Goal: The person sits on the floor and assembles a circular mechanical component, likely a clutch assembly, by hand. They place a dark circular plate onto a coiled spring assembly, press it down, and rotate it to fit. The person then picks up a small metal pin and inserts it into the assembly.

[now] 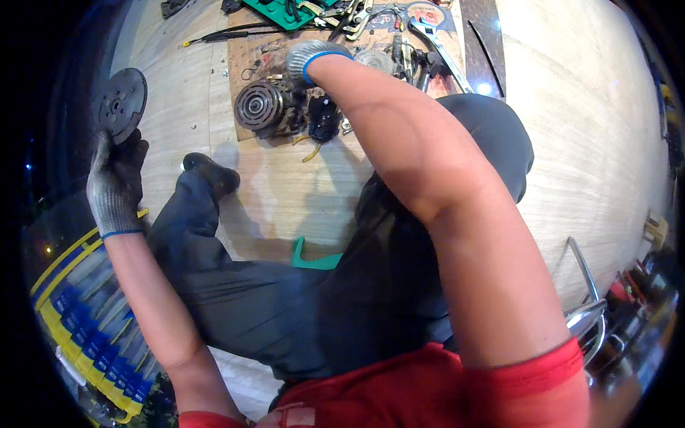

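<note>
My left hand, in a grey work glove with a blue cuff, is raised at the left and closed on the lower edge of a round metal clutch plate. The plate is flat and dark grey, with small holes about its centre. My right hand, gloved alike, reaches far forward, just beyond a greasy compressor. Its fingers are hidden behind the glove's back, so I cannot see whether they touch anything. The compressor's ringed pulley points toward me. Beside it is a black part with a yellow wire.
Stained cardboard lies under the parts. Beyond are a green tray, several pliers and a large adjustable wrench. A green piece lies between my legs. Yellow-blue racks stand at lower left, a chrome frame at lower right.
</note>
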`<move>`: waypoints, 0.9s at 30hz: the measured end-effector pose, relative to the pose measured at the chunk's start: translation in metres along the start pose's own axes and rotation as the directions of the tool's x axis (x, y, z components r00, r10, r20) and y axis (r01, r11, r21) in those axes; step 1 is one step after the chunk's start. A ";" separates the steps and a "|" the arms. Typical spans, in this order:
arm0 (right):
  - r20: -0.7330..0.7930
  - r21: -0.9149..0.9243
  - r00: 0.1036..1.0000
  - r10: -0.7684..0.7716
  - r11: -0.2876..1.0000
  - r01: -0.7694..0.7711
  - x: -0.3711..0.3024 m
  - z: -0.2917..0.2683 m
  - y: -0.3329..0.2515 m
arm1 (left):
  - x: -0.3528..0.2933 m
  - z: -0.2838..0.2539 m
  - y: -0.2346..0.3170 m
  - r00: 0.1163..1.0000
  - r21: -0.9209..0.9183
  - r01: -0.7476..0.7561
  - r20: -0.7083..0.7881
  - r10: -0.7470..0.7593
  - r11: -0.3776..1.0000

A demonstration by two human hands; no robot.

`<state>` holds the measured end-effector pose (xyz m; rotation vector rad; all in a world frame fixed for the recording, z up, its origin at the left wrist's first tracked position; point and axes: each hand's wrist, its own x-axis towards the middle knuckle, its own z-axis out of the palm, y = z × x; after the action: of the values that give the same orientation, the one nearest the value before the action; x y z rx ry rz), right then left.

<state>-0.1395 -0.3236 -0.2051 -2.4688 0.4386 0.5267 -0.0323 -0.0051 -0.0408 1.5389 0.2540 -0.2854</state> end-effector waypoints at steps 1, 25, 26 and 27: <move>0.004 0.012 1.000 0.001 1.000 -0.001 0.000 -0.002 0.002 | 0.001 0.001 -0.004 1.000 0.012 0.003 0.005 -0.003 1.000; -0.006 -0.106 0.999 -0.048 0.993 0.047 -0.049 -0.008 -0.009 | -0.061 0.031 -0.259 0.914 -0.707 0.399 0.250 -0.321 0.584; -0.005 -0.151 0.995 -0.103 0.983 0.101 -0.059 -0.004 -0.022 | -0.060 0.017 -0.265 0.915 -0.646 0.392 0.199 -0.351 0.655; -0.046 -0.111 0.996 -0.082 0.991 0.077 -0.071 -0.002 -0.027 | -0.054 0.007 -0.270 0.940 -0.573 0.334 0.144 -0.309 0.749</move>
<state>-0.1898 -0.2901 -0.1591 -2.5969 0.3378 0.4673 -0.1747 -0.0141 -0.2763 0.8560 0.5291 -0.4610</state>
